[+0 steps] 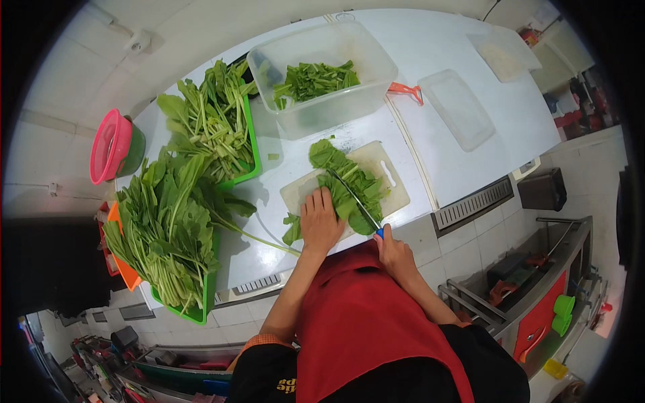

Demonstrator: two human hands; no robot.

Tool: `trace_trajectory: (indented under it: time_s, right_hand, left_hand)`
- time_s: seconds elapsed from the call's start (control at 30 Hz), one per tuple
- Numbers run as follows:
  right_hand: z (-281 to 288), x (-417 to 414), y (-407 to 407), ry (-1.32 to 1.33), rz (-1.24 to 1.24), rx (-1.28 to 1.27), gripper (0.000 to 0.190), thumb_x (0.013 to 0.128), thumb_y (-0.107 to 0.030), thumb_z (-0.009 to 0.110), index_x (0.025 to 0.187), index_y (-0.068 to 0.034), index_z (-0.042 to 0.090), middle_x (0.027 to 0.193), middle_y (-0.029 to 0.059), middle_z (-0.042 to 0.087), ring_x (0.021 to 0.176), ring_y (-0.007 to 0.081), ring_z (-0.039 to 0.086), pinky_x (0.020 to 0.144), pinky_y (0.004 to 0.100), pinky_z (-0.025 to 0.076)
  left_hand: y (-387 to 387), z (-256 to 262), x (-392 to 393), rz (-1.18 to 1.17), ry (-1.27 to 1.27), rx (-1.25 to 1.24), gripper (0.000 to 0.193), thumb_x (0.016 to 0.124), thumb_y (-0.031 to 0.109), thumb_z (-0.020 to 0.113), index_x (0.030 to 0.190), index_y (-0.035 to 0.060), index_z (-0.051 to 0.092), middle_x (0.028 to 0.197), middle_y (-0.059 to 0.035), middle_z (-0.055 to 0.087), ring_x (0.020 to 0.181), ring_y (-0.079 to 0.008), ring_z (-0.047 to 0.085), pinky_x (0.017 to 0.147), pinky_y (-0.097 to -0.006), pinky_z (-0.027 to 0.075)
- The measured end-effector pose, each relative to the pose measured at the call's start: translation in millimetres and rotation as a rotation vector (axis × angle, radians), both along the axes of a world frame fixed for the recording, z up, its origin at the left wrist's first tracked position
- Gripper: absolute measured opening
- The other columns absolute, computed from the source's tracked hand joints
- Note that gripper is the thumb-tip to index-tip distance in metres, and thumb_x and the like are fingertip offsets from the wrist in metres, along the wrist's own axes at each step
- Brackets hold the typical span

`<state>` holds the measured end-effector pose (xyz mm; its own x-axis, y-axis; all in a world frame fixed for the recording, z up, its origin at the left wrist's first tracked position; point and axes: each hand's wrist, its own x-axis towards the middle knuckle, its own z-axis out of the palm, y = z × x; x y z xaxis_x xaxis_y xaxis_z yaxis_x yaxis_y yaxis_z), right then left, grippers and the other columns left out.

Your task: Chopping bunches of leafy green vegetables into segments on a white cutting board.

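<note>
My left hand (322, 216) presses down on leafy greens near the left part of a pale plastic cutting board (398, 194). In my right hand (397, 252) is the blue handle of a kitchen knife (357, 199), its blade slanting up and left across the leaves. Cut greens (364, 179) spread over the board to the right of the blade. More leaf ends (292, 229) stick out left of my left hand. Beyond the board, a clear plastic tub (332, 113) holds a heap of chopped greens (322, 80).
Two green trays (252, 136) at left hold whole leafy greens (166, 221); one long stem reaches toward my left forearm. A pink basket (107, 146) stands far left. Right of the tub lie an orange peeler (408, 91) and a clear plastic lid (456, 110) on the white tabletop (484, 166).
</note>
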<state>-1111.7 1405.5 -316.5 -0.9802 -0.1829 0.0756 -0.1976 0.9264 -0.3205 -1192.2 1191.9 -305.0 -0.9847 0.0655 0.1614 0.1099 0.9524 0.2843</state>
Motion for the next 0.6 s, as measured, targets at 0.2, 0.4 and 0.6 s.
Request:
trace_trajectory:
  time_s: [0.2, 0.4, 0.6]
  right_hand:
    - [10, -8, -2, -0.050, 0.017, -0.042, 0.026, 0.107, -0.026, 0.058, 0.111, -0.002, 0.050, 0.054, 0.0195, 0.058, 0.049, 0.0426, 0.061, 0.043, 0.0514, 0.047]
    - [9, 22, 41, -0.340, -0.029, -0.075, 0.035, 0.108, -0.034, 0.056, 0.119, -0.002, 0.050, 0.060, 0.0239, 0.063, 0.055, 0.0484, 0.064, 0.048, 0.0566, 0.049]
    - [22, 32, 68, -0.334, 0.007, -0.073, 0.029, 0.108, -0.034, 0.056, 0.106, -0.006, 0.046, 0.061, 0.0225, 0.063, 0.058, 0.0475, 0.065, 0.050, 0.0575, 0.049]
  left_hand:
    - [8, 0, 11, 0.031, 0.055, -0.113, 0.086, 0.077, 0.057, 0.072, 0.139, 0.0012, 0.053, 0.136, -0.0133, 0.055, 0.110, -0.0331, 0.052, 0.091, -0.0488, 0.039]
    - [7, -20, 7, 0.105, -0.004, -0.126, 0.080, 0.080, 0.053, 0.075, 0.139, 0.0035, 0.052, 0.132, -0.0134, 0.054, 0.110, -0.0335, 0.050, 0.092, -0.0479, 0.038]
    - [8, -16, 4, 0.151, 0.030, -0.047, 0.070, 0.086, 0.049, 0.071, 0.138, 0.0044, 0.054, 0.129, -0.0125, 0.056, 0.110, -0.0330, 0.050, 0.090, -0.0473, 0.038]
